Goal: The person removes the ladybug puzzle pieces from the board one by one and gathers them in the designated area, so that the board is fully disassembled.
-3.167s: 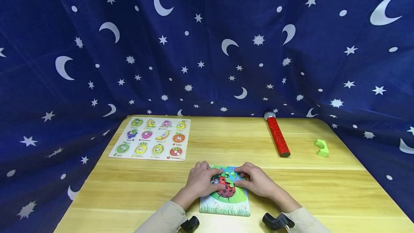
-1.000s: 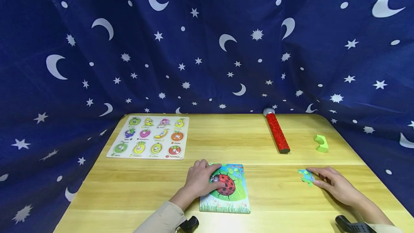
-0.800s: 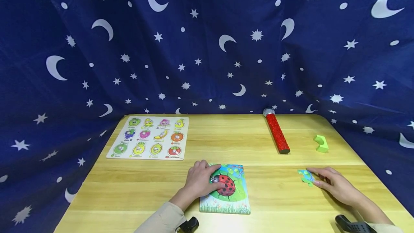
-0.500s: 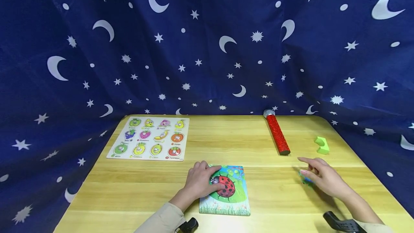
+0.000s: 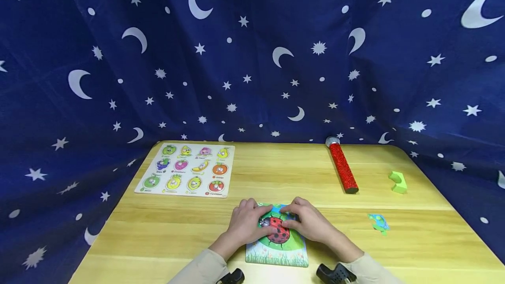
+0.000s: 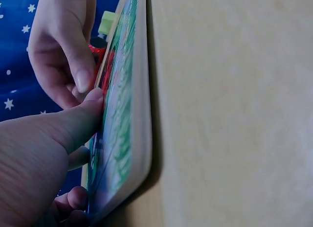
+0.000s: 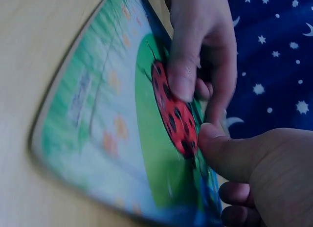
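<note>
A ladybug puzzle lies on the table in the head view. My left hand grips its left side, thumb on the ladybug, other fingers at the upper left edge. From the right, my right hand has its thumb on the ladybug's right part and a finger near the upper edge; I cannot tell whether a piece there is loose. In the right wrist view, both thumbs touch the red ladybug. A blue and green piece lies on the table to the right, apart from both hands.
A fruit picture board lies at the back left. Further right are a red glittery microphone and a light green block. A dark blue curtain with moons and stars hangs behind the table.
My right hand let go of the blue and green piece on the right and moved left onto the puzzle. The left hand stays on the puzzle. The head view has shifted slightly.
</note>
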### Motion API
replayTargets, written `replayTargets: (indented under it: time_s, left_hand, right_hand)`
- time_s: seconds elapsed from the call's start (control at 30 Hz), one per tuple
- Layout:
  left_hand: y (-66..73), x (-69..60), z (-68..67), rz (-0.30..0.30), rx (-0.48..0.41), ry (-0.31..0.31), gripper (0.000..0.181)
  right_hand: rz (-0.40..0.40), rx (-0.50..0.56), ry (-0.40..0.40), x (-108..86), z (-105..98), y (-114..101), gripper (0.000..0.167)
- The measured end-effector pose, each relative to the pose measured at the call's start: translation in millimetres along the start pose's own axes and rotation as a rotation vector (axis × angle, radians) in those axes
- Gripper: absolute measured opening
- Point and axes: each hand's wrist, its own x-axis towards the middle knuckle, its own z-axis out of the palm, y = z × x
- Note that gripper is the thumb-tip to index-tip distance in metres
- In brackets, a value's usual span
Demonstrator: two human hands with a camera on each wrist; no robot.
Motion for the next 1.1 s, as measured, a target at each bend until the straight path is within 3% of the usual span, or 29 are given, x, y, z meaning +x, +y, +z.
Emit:
replayTargets:
  time_s: [0.53, 1.1]
  left_hand:
    - [-3.9, 2.0, 4.7, 0.01, 0.006, 0.026, 0.065]
    - [-1.8, 0.0, 2.6, -0.003, -0.011, 0.01, 0.066]
  right_hand:
    - [0.057, 0.001, 0.049, 3.4, 8.8, -2.0, 0.016]
    - [0.127, 0.013, 0.043, 3.4, 6.3, -0.4, 0.02]
